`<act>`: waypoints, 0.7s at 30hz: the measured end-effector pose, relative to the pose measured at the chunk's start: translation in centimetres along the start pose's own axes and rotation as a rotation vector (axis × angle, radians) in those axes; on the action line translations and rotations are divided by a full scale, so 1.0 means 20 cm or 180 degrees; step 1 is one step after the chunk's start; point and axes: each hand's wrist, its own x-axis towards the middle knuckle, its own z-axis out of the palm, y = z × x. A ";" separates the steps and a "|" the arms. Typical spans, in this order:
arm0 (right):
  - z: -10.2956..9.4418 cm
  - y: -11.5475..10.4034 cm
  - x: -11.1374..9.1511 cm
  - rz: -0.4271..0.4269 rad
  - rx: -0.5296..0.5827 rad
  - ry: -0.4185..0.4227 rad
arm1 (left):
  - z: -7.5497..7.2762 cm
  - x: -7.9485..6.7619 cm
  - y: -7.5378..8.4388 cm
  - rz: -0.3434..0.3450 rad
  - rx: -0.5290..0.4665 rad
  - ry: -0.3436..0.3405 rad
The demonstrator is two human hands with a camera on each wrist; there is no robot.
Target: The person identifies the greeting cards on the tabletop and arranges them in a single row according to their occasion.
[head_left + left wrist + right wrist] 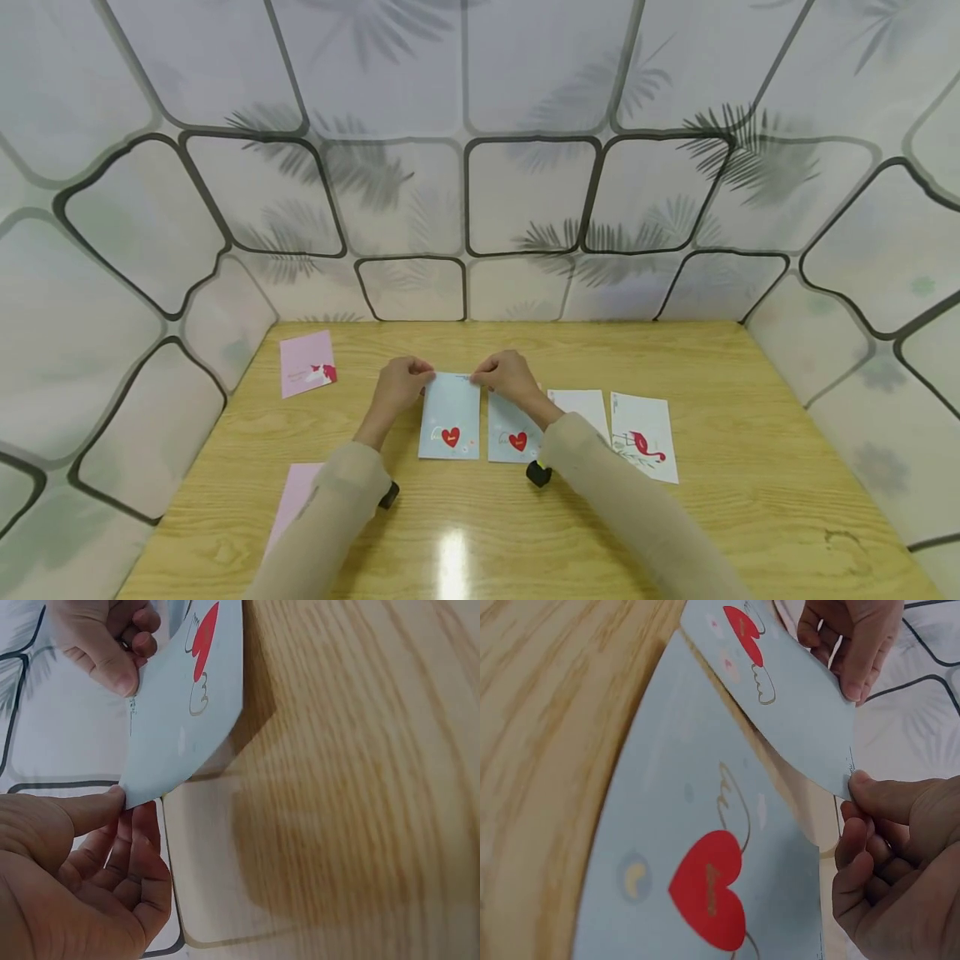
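Observation:
A light blue card (450,414) with a red winged heart is held by both hands at its far corners. My left hand (402,385) pinches the far left corner between thumb and fingers. The far right corner sits between the thumb and fingers of my right hand (509,377). In the left wrist view the card (176,712) bends, its far edge raised above the wooden table. A second blue card (705,847) with the same heart lies just right of the held one, partly under my right hand and forearm in the head view.
To the right lie a white card (581,406), partly behind my right sleeve, and a white flamingo card (645,437). A pink unicorn card (308,364) is at the far left. Another pink card (294,497) is partly covered by my left sleeve. A patterned wall (525,287) rises behind the table.

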 end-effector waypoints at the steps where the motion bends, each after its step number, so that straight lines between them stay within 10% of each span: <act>1: 0.00 0.00 0.00 -0.0026 -0.0040 -0.0007 | 0.00 0.00 0.00 -0.0017 0.0016 0.0002; 21: 0.03 0.04 0.04 -0.0218 -0.0508 0.0133 | 0.09 0.06 -0.02 -0.0208 0.0378 0.0053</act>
